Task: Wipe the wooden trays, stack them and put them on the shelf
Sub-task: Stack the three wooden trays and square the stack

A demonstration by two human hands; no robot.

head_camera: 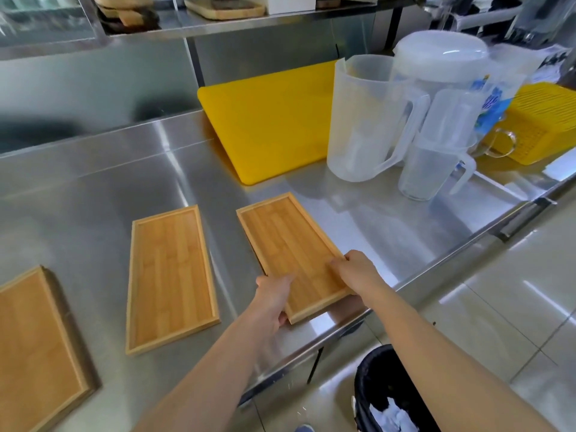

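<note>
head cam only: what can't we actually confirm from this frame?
- Left tray, head view: cut off by the frame's left and bottom edges.
- Shelf contents: cropped by the top edge.
- Right tray near corners: covered by left hand and right hand.
- Cloth: none visible.

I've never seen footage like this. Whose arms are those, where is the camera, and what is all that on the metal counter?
There is no machine here: a person wears a wide-angle camera on the head, so the one picture looks forward and down along their own bare arms. The left hand and right hand grip the near end of a wooden tray at the edge of the steel counter. Two more trays lie flat on it: a middle tray and a far-left tray, partly out of frame. Farther back are a yellow cutting board, clear plastic pitchers and a yellow basket. A shelf runs above, and a black bin stands on the floor. No wiping cloth is in view.
</note>
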